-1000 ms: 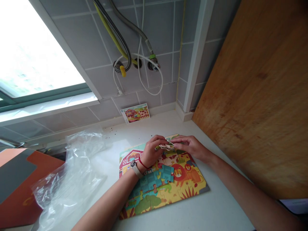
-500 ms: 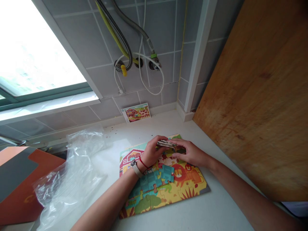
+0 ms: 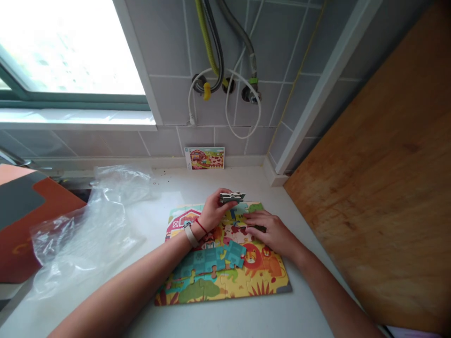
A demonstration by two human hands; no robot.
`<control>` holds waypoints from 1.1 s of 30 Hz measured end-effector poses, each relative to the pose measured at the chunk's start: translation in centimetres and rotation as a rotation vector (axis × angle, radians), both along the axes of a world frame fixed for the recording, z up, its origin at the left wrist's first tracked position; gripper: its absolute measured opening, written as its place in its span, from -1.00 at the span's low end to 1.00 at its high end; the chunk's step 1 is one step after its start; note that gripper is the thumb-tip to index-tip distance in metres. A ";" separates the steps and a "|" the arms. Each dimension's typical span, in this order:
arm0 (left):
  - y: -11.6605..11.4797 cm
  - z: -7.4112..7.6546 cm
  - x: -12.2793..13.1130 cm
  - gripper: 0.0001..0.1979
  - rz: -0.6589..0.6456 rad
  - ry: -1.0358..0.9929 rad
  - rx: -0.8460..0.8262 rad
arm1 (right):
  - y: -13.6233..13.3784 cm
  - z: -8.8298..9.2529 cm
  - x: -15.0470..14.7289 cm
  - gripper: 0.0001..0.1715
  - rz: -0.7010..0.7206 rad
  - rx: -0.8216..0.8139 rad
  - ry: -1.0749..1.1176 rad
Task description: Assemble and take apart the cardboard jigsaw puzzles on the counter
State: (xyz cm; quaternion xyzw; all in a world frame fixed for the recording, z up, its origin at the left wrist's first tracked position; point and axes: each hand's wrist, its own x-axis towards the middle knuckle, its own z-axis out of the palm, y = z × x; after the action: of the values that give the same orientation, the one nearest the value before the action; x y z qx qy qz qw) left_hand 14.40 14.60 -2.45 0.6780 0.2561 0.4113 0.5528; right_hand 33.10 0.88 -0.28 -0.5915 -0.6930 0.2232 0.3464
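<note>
A colourful farm-animal jigsaw puzzle point(image 3: 260, 288) lies flat on the white counter, showing a red barn, a cow and lions. Over its upper middle, my left hand point(image 3: 213, 211) is closed around a stack of puzzle pieces point(image 3: 230, 197), seen edge-on. My right hand point(image 3: 273, 230) is low over the right part of the puzzle. A dark puzzle piece point(image 3: 260, 228) shows between its thumb and fingers. Several teal puzzle pieces point(image 3: 207, 260) lie on top of the picture, and a tilted teal clump point(image 3: 235, 254) sits beside the lion. My forearm hides part of the left side.
A small picture card point(image 3: 206, 158) leans against the tiled wall. Crumpled clear plastic bag point(image 3: 91, 230) and an orange and grey box point(image 3: 21, 225) are at the left. Hoses and a white cable point(image 3: 243, 136) hang above. A wooden board point(image 3: 380, 164) stands along the right.
My hands have drawn apart: the left has lifted the stack away, while the right has come lower over the puzzle with a dark piece. The view has turned somewhat.
</note>
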 end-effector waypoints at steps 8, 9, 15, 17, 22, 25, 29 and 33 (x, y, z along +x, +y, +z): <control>0.1 0.2 -0.2 -0.68 -0.376 -0.122 -0.119 | 0.1 0.2 0.1 -0.63 -0.338 0.066 0.150; 0.2 0.2 -0.3 -0.69 -0.401 -0.126 -0.124 | 0.1 0.2 0.2 -0.61 -0.347 0.048 0.166; 0.8 0.3 -0.6 -0.68 -0.466 -0.162 -0.228 | 0.1 0.3 0.4 -0.57 -0.418 0.058 0.223; 0.9 0.4 -0.8 -0.70 -0.538 -0.118 -0.179 | 0.1 0.4 0.3 -0.57 -0.500 0.115 0.261; 0.6 0.0 -0.6 -0.64 -0.560 -0.050 -0.096 | 0.1 0.1 -0.6 -0.59 -0.513 0.120 0.387; 0.5 -0.5 -0.4 -0.61 -0.495 -0.029 -0.100 | -0.1 -0.4 -1.1 -0.64 -0.463 0.086 0.446; 0.3 -0.7 -0.2 -0.61 -0.486 -0.022 -0.096 | -0.2 -0.8 -1.0 -0.64 -0.477 0.084 0.461; 0.4 -0.7 -0.3 -0.52 -0.447 -0.019 -0.060 | -0.3 -0.8 -0.9 -0.63 -0.478 0.082 0.473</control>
State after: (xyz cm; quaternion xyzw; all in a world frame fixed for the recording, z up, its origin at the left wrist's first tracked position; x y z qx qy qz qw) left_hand 14.09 14.96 -3.12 0.6970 0.1065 0.2774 0.6526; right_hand 32.15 0.62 -1.05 -0.6544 -0.4437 0.2388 0.5637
